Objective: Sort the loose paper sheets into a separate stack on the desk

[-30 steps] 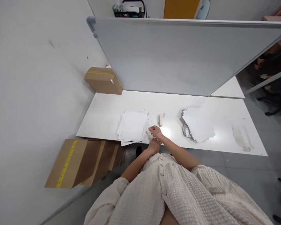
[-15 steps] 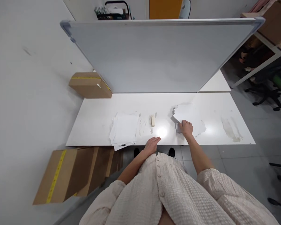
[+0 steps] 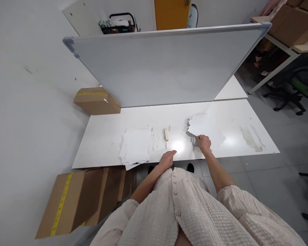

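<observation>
My right hand (image 3: 203, 142) pinches the near left corner of a stack of white paper sheets (image 3: 205, 129) lying on the right part of the white table (image 3: 105, 136). Flat on the table's front edge rests my left hand (image 3: 166, 159), fingers stretched out, holding nothing. A second pile of white sheets (image 3: 136, 147) lies to the left of it. Between the two piles sits a small cream stapler-like block (image 3: 166, 134).
A large whiteboard (image 3: 164, 65) leans along the back of the table. One cardboard box (image 3: 96, 100) sits at the table's far left corner, and flattened cardboard boxes (image 3: 79, 198) lie by the near left. Office chairs (image 3: 295, 92) stand at the far right.
My right hand left the middle of the table, moved right to the right paper stack and took hold of its corner. My left hand now lies flat at the front edge.
</observation>
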Motion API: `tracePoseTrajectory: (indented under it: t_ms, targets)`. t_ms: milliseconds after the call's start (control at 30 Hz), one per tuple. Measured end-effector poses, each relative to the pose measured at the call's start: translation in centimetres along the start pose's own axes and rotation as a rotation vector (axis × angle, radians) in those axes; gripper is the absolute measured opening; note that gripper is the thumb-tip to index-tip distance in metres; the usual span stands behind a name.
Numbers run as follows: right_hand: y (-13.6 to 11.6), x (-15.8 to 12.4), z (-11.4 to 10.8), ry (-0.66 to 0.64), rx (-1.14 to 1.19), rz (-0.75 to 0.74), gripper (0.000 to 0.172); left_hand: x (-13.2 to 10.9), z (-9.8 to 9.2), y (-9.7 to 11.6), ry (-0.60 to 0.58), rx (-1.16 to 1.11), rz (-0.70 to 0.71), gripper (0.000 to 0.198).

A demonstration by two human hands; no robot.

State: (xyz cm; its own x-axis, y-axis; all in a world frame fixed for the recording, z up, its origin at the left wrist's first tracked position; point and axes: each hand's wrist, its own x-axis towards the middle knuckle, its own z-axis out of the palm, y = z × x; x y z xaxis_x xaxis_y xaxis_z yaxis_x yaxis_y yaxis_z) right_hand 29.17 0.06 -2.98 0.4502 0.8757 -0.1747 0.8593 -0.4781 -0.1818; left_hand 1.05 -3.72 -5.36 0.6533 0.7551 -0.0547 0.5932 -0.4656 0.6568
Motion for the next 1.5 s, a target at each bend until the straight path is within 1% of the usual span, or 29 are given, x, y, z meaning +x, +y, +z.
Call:
tracePoseTrajectory:
  t_ms: [200,300,533,700,800,1067,1200,1300,1400,1500]
  targets:
    - [-0.1,-0.4,-0.2,-0.012,0.021,-0.028,0.036,-0.1,0.0,-0.1,-0.002,-0.011,-0.001,0.049]
    - [0.1,-0.1,-0.3,-0.031,0.038,-0.037,0.035,-0.1,0.0,-0.2,-0.003,-0.006,0.001,0.049]
    - [1.2,0.8,-0.4,-0.058,0.103,-0.048,0.032,-0.2,-0.2,-0.1,-0.032,-0.015,-0.048,0.049]
    - [1.4,0.9,-0.4,-0.037,0.169,0.004,0.03,-0.3,-0.2,-0.1,-0.019,-0.015,-0.057,0.05]
    - [1.5,1.2,-0.4,-0.02,0.22,0.042,0.033,-0.4,-0.1,-0.2,-0.012,-0.013,-0.059,0.05]
    - [1.9,2.1,-0.5,-0.006,0.355,0.072,0.031,-0.5,0.1,-0.3,-0.01,-0.01,-0.057,0.05]
    - [2.0,2.0,-1.0,-0.004,0.388,0.108,0.028,-0.5,0.2,-0.5,-0.016,-0.017,-0.055,0.049]
    - [2.0,1.7,-1.6,-0.007,0.397,0.103,0.026,-0.4,0.2,-0.5,-0.023,-0.041,-0.055,0.049]
    - [2.1,1.5,-2.4,-0.018,0.398,0.057,0.027,-0.4,0.2,-0.4,-0.027,-0.088,-0.066,0.051]
    - [2.0,1.3,-3.7,-0.013,0.38,-0.015,0.026,-0.5,0.0,-0.3,0.006,-0.183,-0.098,0.051]
